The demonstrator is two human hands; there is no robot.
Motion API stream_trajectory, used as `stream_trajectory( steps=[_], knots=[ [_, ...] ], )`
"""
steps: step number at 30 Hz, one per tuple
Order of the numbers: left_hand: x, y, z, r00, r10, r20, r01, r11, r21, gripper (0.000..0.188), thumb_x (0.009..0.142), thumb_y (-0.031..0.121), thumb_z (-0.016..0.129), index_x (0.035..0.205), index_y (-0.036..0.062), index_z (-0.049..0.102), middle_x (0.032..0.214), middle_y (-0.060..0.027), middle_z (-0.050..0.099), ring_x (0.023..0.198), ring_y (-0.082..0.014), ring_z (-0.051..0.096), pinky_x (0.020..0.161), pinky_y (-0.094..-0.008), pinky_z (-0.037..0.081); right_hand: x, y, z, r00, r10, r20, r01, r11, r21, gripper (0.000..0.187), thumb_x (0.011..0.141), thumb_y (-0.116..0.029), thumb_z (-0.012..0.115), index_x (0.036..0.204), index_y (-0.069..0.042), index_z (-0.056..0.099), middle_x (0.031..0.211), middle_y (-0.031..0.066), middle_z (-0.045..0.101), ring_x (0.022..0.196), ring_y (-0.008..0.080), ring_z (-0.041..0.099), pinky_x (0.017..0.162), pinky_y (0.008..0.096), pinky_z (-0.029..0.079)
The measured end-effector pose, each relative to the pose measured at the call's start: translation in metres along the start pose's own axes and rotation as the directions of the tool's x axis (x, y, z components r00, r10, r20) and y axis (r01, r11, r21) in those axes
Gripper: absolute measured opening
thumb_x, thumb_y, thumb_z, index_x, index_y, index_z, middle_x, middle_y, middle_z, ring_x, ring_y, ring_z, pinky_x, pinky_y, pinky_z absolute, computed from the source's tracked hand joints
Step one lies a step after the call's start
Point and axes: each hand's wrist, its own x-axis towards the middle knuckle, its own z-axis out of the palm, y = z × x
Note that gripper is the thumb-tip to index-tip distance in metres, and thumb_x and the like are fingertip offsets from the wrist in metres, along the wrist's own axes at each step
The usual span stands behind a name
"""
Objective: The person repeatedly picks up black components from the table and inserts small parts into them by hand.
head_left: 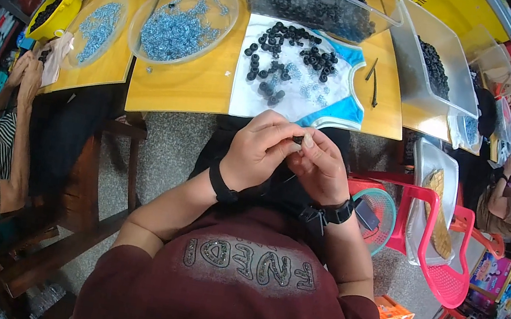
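Just off the table's near edge, my left hand and my right hand meet fingertip to fingertip. Pinched between them is a small black round part, mostly covered by the fingers. In front of the hands lies a white and blue cloth. Loose black round parts like it are scattered on the cloth, mixed with small clear bluish pieces. A clear plastic bin heaped with more black parts stands at the cloth's far side.
On the left of the yellow table sits a round tray of clear bluish pieces. Another bin holds black parts at right. Two thin black sticks lie nearby. A pink chair stands right; co-workers sit at both sides.
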Motion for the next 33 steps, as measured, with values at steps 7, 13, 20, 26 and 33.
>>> stream_trajectory(
  steps=[7,13,20,26,33],
  knots=[
    [0.000,-0.002,0.002,1.000,-0.029,0.001,0.029,0.997,-0.072,0.022,0.088,0.005,0.071,0.111,0.0041,0.069,0.095,-0.0064,0.062,0.071,-0.0144,0.061,0.061,-0.0252,0.049,-0.002,-0.013,0.006,0.998,0.001,-0.056,-0.012,0.980,-0.198,0.025,0.100,-0.027,0.061,0.109,-0.004,0.062,0.078,-0.0031,0.055,0.064,0.0061,0.046,0.057,0.0218,0.035],
    [0.001,-0.005,-0.005,0.959,-0.279,0.046,0.280,0.911,-0.302,0.033,0.091,0.004,0.069,0.124,0.0045,0.064,0.099,-0.0026,0.058,0.068,-0.0054,0.057,0.052,-0.0190,0.046,0.013,-0.074,0.001,0.950,-0.279,-0.138,0.149,0.797,-0.585,0.027,0.103,-0.027,0.055,0.108,-0.002,0.065,0.082,-0.0005,0.060,0.068,0.0079,0.052,0.063,0.0219,0.043],
    [0.014,-0.024,-0.024,0.936,-0.349,0.033,0.343,0.891,-0.297,0.019,0.097,0.008,0.062,0.114,0.0009,0.069,0.099,-0.0052,0.059,0.061,-0.0065,0.055,0.052,-0.0195,0.044,0.042,-0.240,-0.118,0.401,-0.908,0.119,0.065,-0.101,-0.993,0.029,0.098,-0.021,0.063,0.116,0.001,0.066,0.099,0.0079,0.069,0.086,0.0173,0.065,0.080,0.0295,0.051],
    [0.015,-0.033,-0.032,0.894,-0.447,0.035,0.435,0.845,-0.310,0.018,0.097,0.010,0.064,0.111,0.0004,0.070,0.097,-0.0044,0.060,0.061,-0.0065,0.056,0.052,-0.0197,0.044,0.075,-0.209,-0.082,0.564,-0.776,0.282,-0.022,-0.355,-0.935,0.030,0.091,-0.017,0.069,0.118,-0.003,0.068,0.103,0.0153,0.071,0.094,0.0249,0.069,0.083,0.0342,0.054],
    [0.018,-0.030,-0.034,0.886,-0.462,0.044,0.454,0.842,-0.292,0.019,0.095,0.014,0.065,0.110,0.0026,0.070,0.096,-0.0056,0.062,0.066,-0.0102,0.060,0.053,-0.0233,0.050,0.150,-0.103,0.007,0.806,-0.176,0.566,0.412,-0.521,-0.748,0.013,0.087,-0.007,0.067,0.099,-0.004,0.072,0.089,0.0139,0.068,0.087,0.0323,0.065,0.078,0.0409,0.053]
  ],
)
